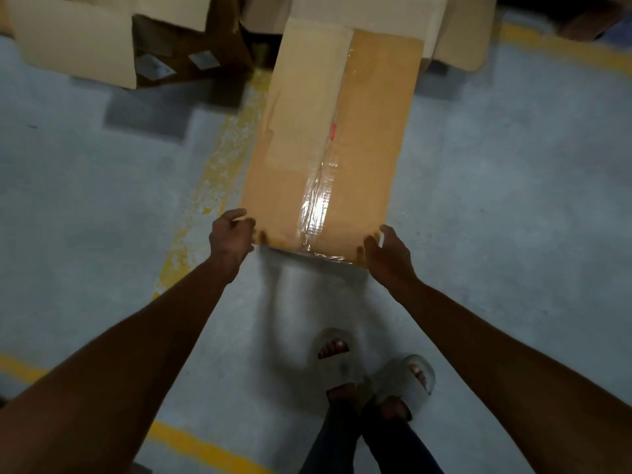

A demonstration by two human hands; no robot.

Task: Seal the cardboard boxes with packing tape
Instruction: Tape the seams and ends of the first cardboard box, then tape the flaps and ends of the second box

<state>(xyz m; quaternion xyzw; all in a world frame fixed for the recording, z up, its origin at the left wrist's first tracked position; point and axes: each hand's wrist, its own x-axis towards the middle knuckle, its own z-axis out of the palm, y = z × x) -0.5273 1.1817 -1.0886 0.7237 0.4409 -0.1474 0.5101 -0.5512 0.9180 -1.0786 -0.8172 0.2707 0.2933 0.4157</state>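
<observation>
Both hands [231, 234] [388, 251] grip the glossy-taped, rectangular cardboard box [369, 131].

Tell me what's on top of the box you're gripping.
Clear packing tape runs along the centre seam of the cardboard box, wrinkled and glossy near the left hand and right hand. Paler patches mark its left flap. Its contents are covered by the closed flaps.
</observation>
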